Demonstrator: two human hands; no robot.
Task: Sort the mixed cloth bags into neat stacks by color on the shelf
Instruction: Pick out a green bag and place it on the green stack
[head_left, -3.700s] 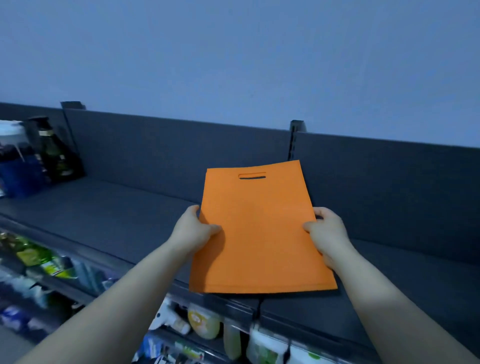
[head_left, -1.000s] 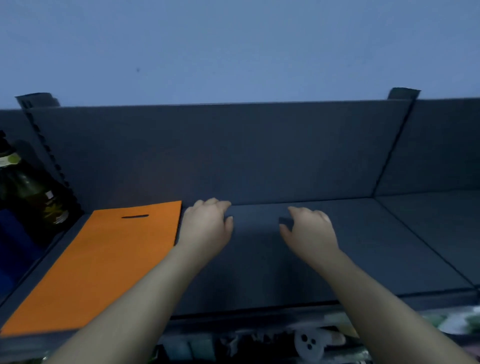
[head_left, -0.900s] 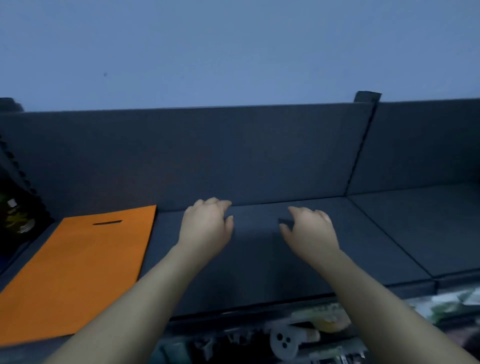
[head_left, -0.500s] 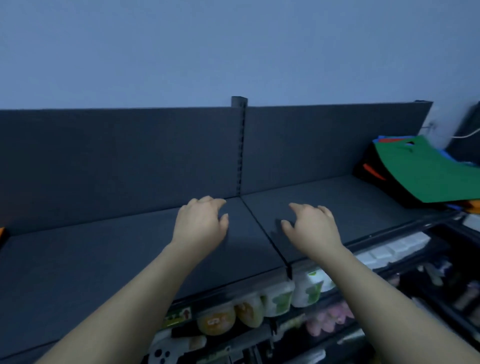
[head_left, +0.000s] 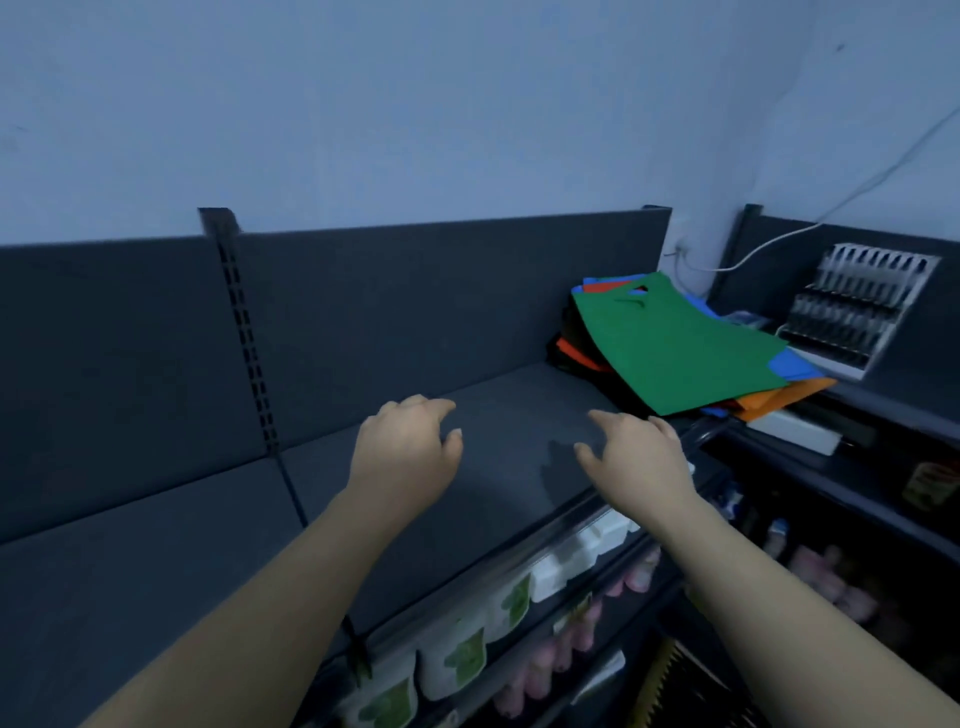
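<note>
A mixed pile of cloth bags (head_left: 675, 348) lies at the right end of the dark shelf (head_left: 156, 571). A green bag (head_left: 670, 343) is on top, with blue, red, orange and black edges showing under it. My left hand (head_left: 405, 457) hovers over the shelf, palm down, fingers loosely bent and holding nothing. My right hand (head_left: 639, 462) hovers beside it, just left of and below the pile, also holding nothing. The orange bag laid down earlier is out of view to the left.
A slotted upright post (head_left: 244, 343) divides the shelf's back panel. A white display rack (head_left: 857, 312) stands on the adjoining shelf at far right, with a white cable (head_left: 779, 244) on the wall. White pouches (head_left: 452, 654) and pink items hang on lower shelves.
The view has swung right along the shelf. The orange bag, laid flat on the shelf, has left the view and the mixed pile has come closer. Both hands stay free.
</note>
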